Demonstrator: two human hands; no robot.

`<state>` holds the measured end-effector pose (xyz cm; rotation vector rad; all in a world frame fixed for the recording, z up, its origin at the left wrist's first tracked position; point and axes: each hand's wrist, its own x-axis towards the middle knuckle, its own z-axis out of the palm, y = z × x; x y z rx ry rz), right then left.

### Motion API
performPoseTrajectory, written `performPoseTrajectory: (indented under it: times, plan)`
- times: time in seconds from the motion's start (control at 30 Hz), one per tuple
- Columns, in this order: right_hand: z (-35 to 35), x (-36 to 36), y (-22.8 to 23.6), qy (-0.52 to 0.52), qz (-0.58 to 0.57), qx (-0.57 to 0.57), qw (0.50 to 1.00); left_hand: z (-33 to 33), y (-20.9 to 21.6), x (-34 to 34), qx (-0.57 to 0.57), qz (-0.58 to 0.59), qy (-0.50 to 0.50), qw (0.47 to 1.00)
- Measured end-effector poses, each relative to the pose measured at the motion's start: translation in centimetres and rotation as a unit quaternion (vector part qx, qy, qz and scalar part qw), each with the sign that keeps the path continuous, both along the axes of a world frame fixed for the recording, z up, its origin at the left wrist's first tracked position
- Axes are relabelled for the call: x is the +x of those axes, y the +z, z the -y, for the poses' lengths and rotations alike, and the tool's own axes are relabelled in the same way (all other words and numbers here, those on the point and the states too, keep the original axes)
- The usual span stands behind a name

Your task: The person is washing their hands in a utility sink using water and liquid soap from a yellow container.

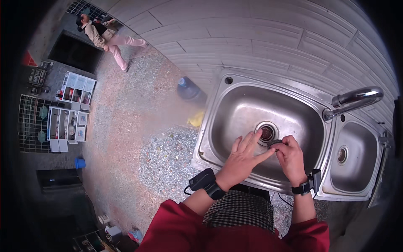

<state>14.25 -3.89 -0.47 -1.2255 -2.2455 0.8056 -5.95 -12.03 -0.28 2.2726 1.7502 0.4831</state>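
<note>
Both my hands are over the larger steel sink basin. Near its round drain, my right hand pinches a small dark, roundish piece between thumb and fingers; it may be a drain strainer, but too little shows to be sure. Just left of it, my left hand is open, fingers stretched toward the drain's near left edge. Its thumb reaches across to the dark piece and seems to touch it. Each wrist wears a black strap with a small device.
A chrome faucet stands on the divider beside a second, smaller basin. A tiled wall runs behind. Left of the sink are a blue water jug and a yellow cloth-like thing on the floor. Another person is far left.
</note>
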Motion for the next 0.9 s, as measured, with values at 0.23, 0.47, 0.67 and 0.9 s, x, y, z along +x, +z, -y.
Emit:
performPoseTrajectory:
  times: [0.23,0.47,0.67,0.9]
  plan:
    - [-1.1,2.5,-0.3,-0.154,-0.119,-0.114,0.974,-2.3,3.0,-0.2,-0.031,0.055,0.022,0.998]
    - [0.2,4.2,-0.8,-0.231,-0.345,-0.324,0.85,-3.0,0.7,1.6,-0.161,0.429,0.148,0.876]
    - [0.2,5.5,0.5,-0.29,-0.538,-0.446,0.654,-4.3,-1.1,4.2,-0.263,0.612,0.204,0.718]
    - [0.6,5.9,0.7,-0.298,-0.567,-0.436,0.631,-6.1,-0.5,6.2,-0.282,0.781,0.238,0.504]
